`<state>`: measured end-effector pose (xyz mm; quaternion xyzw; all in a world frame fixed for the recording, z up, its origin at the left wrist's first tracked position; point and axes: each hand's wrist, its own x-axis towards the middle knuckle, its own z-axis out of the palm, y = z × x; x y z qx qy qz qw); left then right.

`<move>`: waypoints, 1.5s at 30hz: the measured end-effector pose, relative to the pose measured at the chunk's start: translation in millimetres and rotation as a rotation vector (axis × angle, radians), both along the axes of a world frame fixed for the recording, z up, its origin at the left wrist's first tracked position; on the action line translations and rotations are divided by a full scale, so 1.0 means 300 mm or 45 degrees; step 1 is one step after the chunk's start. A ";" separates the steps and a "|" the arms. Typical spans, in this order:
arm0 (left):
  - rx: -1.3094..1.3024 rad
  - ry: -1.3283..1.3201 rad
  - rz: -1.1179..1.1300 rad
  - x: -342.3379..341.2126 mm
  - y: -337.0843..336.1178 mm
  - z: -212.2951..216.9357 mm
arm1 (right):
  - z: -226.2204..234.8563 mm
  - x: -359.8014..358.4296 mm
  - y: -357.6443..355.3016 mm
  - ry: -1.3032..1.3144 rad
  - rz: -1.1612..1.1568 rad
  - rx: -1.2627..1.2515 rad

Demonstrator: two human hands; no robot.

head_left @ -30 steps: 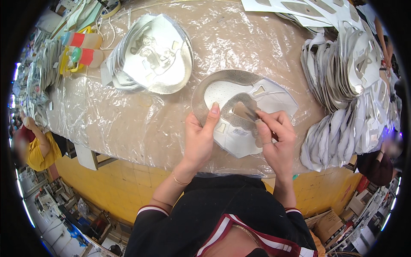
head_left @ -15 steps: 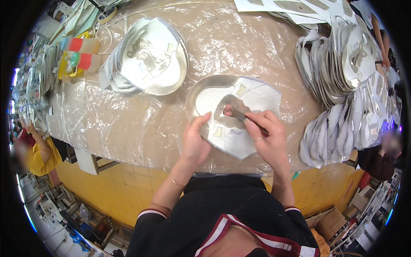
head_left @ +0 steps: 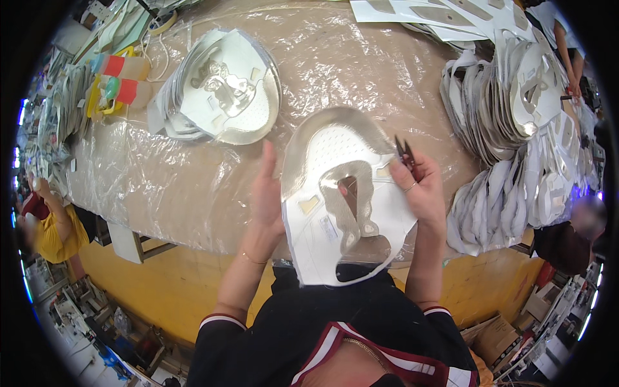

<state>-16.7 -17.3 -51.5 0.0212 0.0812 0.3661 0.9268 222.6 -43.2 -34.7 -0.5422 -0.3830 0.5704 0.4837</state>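
Observation:
A white stitched shoe upper [head_left: 308, 238] with grey-beige trim and an opening in its middle is tilted up in front of me. My left hand [head_left: 264, 197] is at its left edge, thumb stretched up and away from it. The rest of that hand goes behind the upper, and a fingertip shows through the opening. My right hand [head_left: 422, 187] is closed around small dark thread snips [head_left: 404, 149], their two pointed tips up and slightly apart. That hand is at the upper's right edge; whether it also grips the edge cannot be told.
Clear plastic film covers the brown table [head_left: 361, 64]. A pile of similar uppers [head_left: 225, 129] lies at the far left, beside bottles [head_left: 132, 92] with red bands. Several stacks of uppers [head_left: 490, 109] stand at the right. Flat white cut pieces [head_left: 445, 16] lie at the back right.
The upper has been turned and raised toward me, off its flat position. My right hand has moved right with the snips, away from the opening. My left thumb has come off the upper.

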 end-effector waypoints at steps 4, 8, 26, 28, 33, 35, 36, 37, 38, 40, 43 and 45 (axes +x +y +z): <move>0.025 0.041 0.032 0.029 -0.076 -0.062 | 0.009 -0.030 -0.001 0.130 -0.068 0.003; 0.655 0.613 -0.058 0.021 -0.118 -0.057 | 0.018 -0.036 0.003 0.099 -0.020 0.016; -0.080 1.024 -0.048 0.096 -0.101 0.166 | 0.027 -0.040 -0.060 0.079 0.002 0.105; 0.007 1.061 -0.096 0.080 -0.100 0.148 | 0.024 -0.041 -0.065 0.079 -0.004 0.113; -0.021 0.969 -0.106 0.073 -0.121 0.092 | 0.047 -0.040 -0.063 -0.136 -0.084 0.280; -0.034 1.000 0.212 0.073 -0.091 0.056 | 0.083 -0.009 -0.053 -0.471 0.031 0.654; 0.014 1.075 0.175 0.046 -0.048 0.035 | 0.103 0.004 -0.053 -0.616 0.049 0.846; 0.245 1.278 0.111 0.021 -0.006 0.017 | 0.124 0.011 -0.062 -0.776 -0.026 0.889; 0.226 1.449 0.281 -0.021 0.024 0.013 | 0.149 0.016 -0.078 -0.914 -0.153 0.939; 0.302 1.371 0.771 -0.106 0.059 0.025 | 0.182 0.018 -0.101 -1.184 -0.325 1.086; 0.650 0.834 0.575 -0.128 -0.002 0.069 | 0.180 0.005 -0.110 -1.427 -0.268 1.338; 0.525 0.745 0.370 -0.063 -0.064 0.088 | 0.148 -0.032 -0.115 -1.519 -0.009 1.297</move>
